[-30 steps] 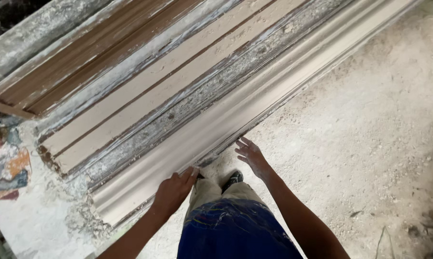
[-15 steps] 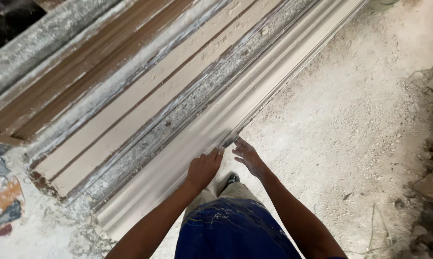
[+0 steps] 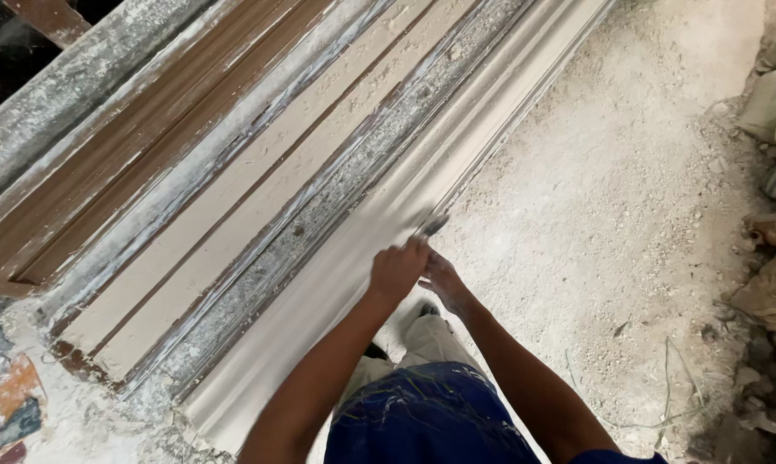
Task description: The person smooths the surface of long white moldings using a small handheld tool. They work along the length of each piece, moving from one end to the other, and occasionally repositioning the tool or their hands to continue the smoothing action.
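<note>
A long pale plaster moulding [image 3: 336,292] lies diagonally along the near edge of a workbench. My left hand [image 3: 396,271] is closed on top of the moulding. A small dark tool [image 3: 433,225], blurred, sticks out past its knuckles. My right hand [image 3: 446,282] sits just beside it at the moulding's outer edge, fingers spread against the edge and partly hidden by the left hand. Both forearms reach up from the bottom of the view over my blue, paint-flecked trousers [image 3: 431,421].
Wooden and plaster-crusted mould strips [image 3: 190,180] run parallel behind the moulding. The dusty white floor [image 3: 611,215] spreads to the right, with sacks and rubble [image 3: 774,129] along the right edge. A patterned tile patch [image 3: 10,404] shows at the lower left.
Both hands have slid up along the moulding toward the upper right. My left hand went from flat on the surface to closed, and the view has shifted with them.
</note>
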